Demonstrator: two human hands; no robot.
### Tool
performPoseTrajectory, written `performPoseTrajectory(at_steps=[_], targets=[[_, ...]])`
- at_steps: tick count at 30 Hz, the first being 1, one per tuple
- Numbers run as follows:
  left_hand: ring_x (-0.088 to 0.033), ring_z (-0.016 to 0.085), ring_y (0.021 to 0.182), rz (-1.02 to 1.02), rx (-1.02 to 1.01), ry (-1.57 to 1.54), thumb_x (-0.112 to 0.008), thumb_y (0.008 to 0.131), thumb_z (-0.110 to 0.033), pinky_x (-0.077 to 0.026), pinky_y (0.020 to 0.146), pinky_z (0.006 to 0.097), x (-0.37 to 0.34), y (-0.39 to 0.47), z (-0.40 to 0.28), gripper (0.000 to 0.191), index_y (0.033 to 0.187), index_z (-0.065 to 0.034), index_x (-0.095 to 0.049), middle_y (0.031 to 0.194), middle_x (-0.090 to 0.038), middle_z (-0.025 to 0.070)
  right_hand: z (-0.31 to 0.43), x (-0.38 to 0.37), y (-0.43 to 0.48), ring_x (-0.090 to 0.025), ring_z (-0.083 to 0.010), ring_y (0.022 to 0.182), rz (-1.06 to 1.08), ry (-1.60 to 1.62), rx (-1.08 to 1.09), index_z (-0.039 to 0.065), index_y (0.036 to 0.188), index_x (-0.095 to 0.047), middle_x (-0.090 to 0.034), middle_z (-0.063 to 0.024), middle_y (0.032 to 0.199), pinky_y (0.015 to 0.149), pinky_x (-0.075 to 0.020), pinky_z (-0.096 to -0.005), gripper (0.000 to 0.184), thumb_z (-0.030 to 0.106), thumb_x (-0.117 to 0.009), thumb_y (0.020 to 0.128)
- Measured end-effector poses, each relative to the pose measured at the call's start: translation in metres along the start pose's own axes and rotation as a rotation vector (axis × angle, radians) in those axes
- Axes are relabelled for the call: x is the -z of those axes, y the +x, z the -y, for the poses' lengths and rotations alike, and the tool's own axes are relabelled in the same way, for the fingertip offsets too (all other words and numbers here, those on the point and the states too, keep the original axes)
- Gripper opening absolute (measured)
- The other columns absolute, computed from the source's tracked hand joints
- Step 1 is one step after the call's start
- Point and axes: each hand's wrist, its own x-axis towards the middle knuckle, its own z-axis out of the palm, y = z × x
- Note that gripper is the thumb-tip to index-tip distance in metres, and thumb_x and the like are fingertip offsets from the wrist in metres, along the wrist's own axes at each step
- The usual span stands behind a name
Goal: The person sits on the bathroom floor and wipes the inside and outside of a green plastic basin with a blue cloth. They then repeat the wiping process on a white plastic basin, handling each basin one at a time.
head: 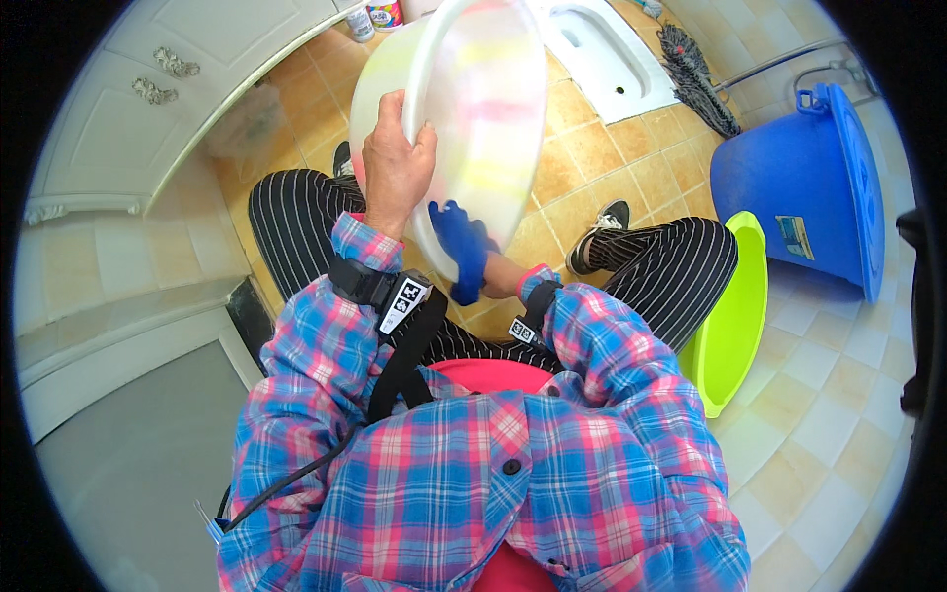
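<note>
A large white plastic basin [481, 126] with blurred pink and yellow patches is tilted up on its side in front of me. Bare, my left hand [398, 166] grips the rim on the near left, its thumb over the edge. A dark blue cloth [464, 248] lies against the lower part of the rim, inside and over the edge. Behind this cloth is my right hand [503, 274], mostly hidden, pressing it to the basin; only the wrist and part of the hand show.
A white squat toilet [618, 63] is set in the tiled floor ahead. To the right are a grey mop head [684, 66], a lidded blue bucket [788, 177] and a green basin [740, 318] beside my knee. White cabinets [96, 111] stand left; bottles [360, 24] stand at the top.
</note>
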Motion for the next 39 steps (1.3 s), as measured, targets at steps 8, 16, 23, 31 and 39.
performPoseTrajectory(at_steps=[8,16,23,31,39], targets=[[-0.07,0.031,0.085,-0.095,0.115,-0.127,-0.062,0.081,-0.005,-0.054,0.074,0.0367,-0.002,0.002,0.002,0.033,0.113,0.0013,-0.055,0.093,-0.069,0.0217,0.006,0.006,0.008,-0.061,-0.0379,0.088,0.145,0.018,-0.311,0.005,0.112,-0.06,-0.064,-0.0224,0.099,0.079,-0.0487,-0.0409,0.034,0.007,-0.063,0.078],[-0.068,0.014,0.084,0.082,0.178,-0.426,-0.068,0.082,-0.004,-0.052,0.072,0.026,0.007,0.014,-0.005,0.031,0.109,0.0063,-0.058,0.094,-0.072,0.0134,0.127,0.055,0.051,-0.052,-0.0298,0.103,-0.283,0.434,-0.023,0.003,0.107,-0.058,-0.054,-0.0179,0.106,0.091,-0.042,-0.0381,0.026,0.011,-0.067,0.084],[-0.066,0.011,0.078,0.033,0.2,-0.384,-0.069,0.082,-0.004,-0.052,0.069,0.025,0.004,0.021,-0.007,0.029,0.106,0.0069,-0.058,0.091,-0.071,0.011,0.094,0.021,0.034,-0.054,-0.0248,0.104,0.06,0.452,-0.242,0.001,0.116,-0.057,-0.057,-0.0163,0.116,0.088,-0.0457,-0.0345,0.041,0.025,-0.072,0.085],[-0.066,0.013,0.077,0.025,0.307,-0.449,-0.07,0.082,-0.007,-0.052,0.068,0.0256,0.012,0.023,0.012,0.036,0.111,0.0077,-0.055,0.092,-0.07,0.0136,0.036,-0.01,0.006,-0.047,-0.0419,0.11,-0.152,0.016,-0.167,0.007,0.115,-0.053,-0.051,-0.021,0.115,0.095,-0.0377,-0.0475,0.06,0.033,-0.077,0.067],[-0.069,0.021,0.077,0.087,0.242,-0.301,-0.067,0.086,-0.016,-0.053,0.068,0.0331,-0.001,0.0,0.001,0.044,0.122,0.0043,-0.049,0.08,-0.069,0.0149,0.102,0.052,0.052,-0.058,-0.0299,0.083,-0.642,0.237,-0.184,0.004,0.081,-0.06,-0.062,-0.0118,0.087,0.078,-0.0458,-0.0398,0.014,0.013,-0.069,0.077]])
